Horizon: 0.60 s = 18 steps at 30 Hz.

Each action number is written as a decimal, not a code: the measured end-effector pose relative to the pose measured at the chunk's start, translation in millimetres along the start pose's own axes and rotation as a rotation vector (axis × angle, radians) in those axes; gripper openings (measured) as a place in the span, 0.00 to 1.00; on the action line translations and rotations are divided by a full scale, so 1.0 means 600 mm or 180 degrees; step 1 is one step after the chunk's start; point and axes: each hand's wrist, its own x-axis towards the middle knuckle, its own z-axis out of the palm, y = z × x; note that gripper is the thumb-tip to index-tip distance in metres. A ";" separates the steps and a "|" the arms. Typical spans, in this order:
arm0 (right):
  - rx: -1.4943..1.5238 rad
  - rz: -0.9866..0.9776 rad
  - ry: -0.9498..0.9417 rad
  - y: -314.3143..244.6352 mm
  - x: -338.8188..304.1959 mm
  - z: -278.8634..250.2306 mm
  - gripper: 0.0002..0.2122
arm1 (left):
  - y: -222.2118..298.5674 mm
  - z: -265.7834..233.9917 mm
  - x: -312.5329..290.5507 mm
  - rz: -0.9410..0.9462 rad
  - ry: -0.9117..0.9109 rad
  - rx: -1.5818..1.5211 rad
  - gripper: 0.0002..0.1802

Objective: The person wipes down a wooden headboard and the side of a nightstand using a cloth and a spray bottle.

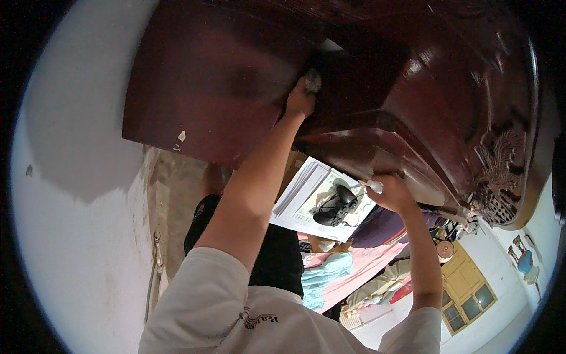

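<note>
My left hand (pixel 300 101) reaches up to a dark red-brown wooden piece of furniture (pixel 218 76). It is closed on a greyish wad (pixel 313 81), which lies against the wood beside a dark recess; whether it is cloth or sponge I cannot tell. Lower and to the right, my right hand (pixel 394 193) is at the lower edge of a curved, glossy wooden part (pixel 365 150). Its fingers are closed round a small white thing (pixel 375 186), mostly hidden by them, so its kind cannot be made out.
Below the furniture lies a stack of papers (pixel 286 200) with black objects and a thin cable (pixel 337 205) on top. A pink cloth (pixel 362 265) and a light-blue cloth (pixel 327 277) spread beyond. A white wall (pixel 76 236) stands left; carved wood (pixel 501 177) is at right.
</note>
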 end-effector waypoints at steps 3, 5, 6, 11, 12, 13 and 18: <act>0.0031 0.0021 -0.0128 -0.010 0.004 -0.003 0.18 | -0.002 0.004 0.029 -0.0503 0.0015 0.0154 0.30; -0.0012 -0.0047 -0.0067 -0.009 0.010 -0.001 0.18 | -0.006 -0.004 0.032 -0.0663 -0.0047 0.0096 0.29; -0.0023 -0.0060 -0.0026 -0.007 0.011 0.002 0.18 | -0.006 -0.011 0.029 -0.0621 -0.0137 -0.0003 0.29; 0.0021 -0.0012 0.0115 0.004 -0.003 0.010 0.18 | 0.074 -0.034 -0.048 0.0082 -0.0293 -0.0248 0.27; 0.0082 0.0057 0.0101 0.005 -0.008 0.010 0.18 | 0.111 -0.039 -0.069 0.0252 -0.0305 -0.0377 0.27; 0.0087 0.0008 0.0076 -0.001 -0.003 0.006 0.18 | 0.127 -0.047 -0.082 0.0406 -0.0255 -0.0497 0.27; 0.0181 -0.0011 -0.0020 -0.006 0.007 0.003 0.18 | 0.243 -0.067 -0.128 0.1211 -0.0193 -0.1033 0.29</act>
